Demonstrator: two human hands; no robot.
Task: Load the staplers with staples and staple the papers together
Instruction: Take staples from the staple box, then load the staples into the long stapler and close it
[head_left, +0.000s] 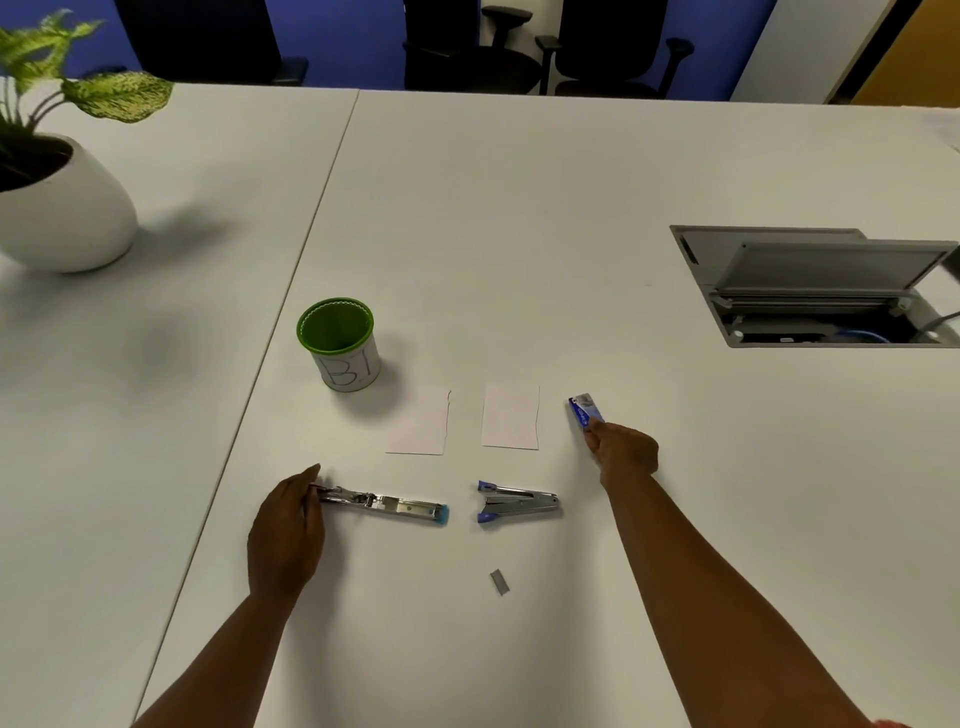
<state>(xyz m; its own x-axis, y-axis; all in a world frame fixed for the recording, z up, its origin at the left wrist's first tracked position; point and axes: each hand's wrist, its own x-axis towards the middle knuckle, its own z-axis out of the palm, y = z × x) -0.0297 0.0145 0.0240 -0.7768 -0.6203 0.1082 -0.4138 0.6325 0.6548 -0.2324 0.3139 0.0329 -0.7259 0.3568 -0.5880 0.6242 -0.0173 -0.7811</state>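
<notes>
Loose staple strip (499, 581) nearest me, just near-side of the blue stapler (517, 502). Left of it lies the opened stapler (384, 505), long axis left-right; my left hand (287, 530) grips its left end. Beyond-right, right hand (623, 449) pinches the staple box (586, 410). Papers (510, 417) beyond. Right hand is nearer the strip.
</notes>
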